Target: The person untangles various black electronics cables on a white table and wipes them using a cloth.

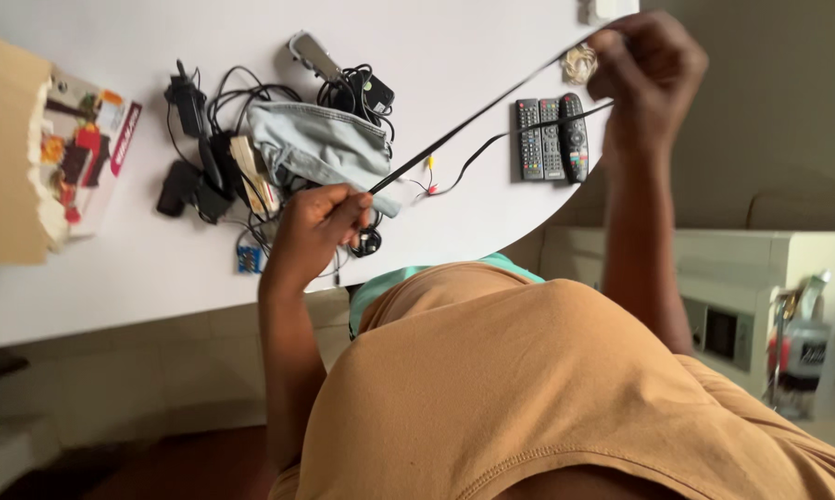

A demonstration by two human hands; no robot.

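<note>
Now both hands pinch one black cable [473,118] tight: left hand [317,222] closed on one end, right hand [644,57] closed on the other.

You have a flat printed box [91,153] in red, white and brown lying near the counter's [158,278] left end, partly under a tan cardboard carton [5,148] at that edge.
</note>
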